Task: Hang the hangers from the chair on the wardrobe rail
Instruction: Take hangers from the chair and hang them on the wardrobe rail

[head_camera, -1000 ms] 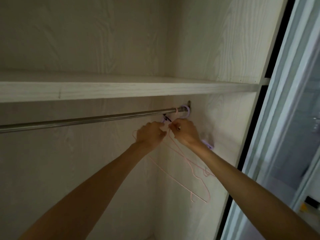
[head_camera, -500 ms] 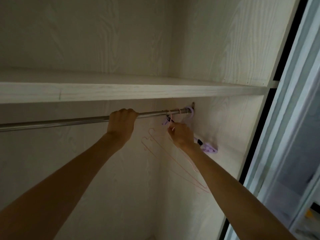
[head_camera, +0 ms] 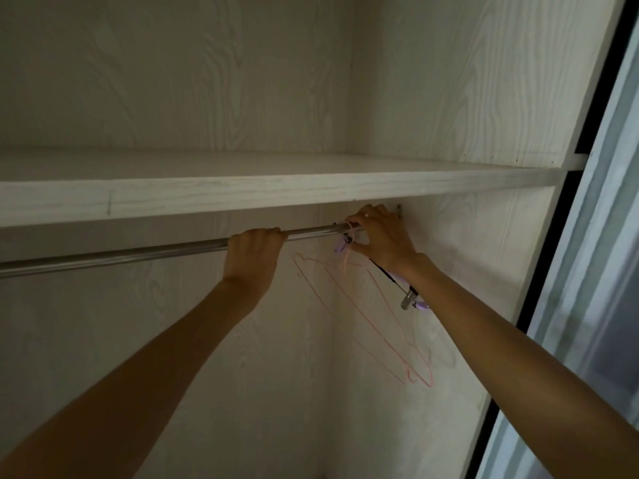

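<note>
Two hands up: rail [head_camera: 173,249] gripped by left hand [head_camera: 254,257]; thin, light, bendy pink hangers [head_camera: 373,316] pinched at hooks by right hand [head_camera: 380,242].

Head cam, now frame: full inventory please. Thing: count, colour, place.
rail: 1, silver metal, under the shelf, running left to right wall.
shelf: 1, white woodgrain, above the rail.
pink hangers: at least 2, thin wire, hanging at the rail's right end.
purple hanger: 1, with metal clip, behind the right forearm.
sliding door: 1, pale frame, right edge.
left hand: grips the rail.
right hand: pinches the hanger hooks at the rail.
</note>
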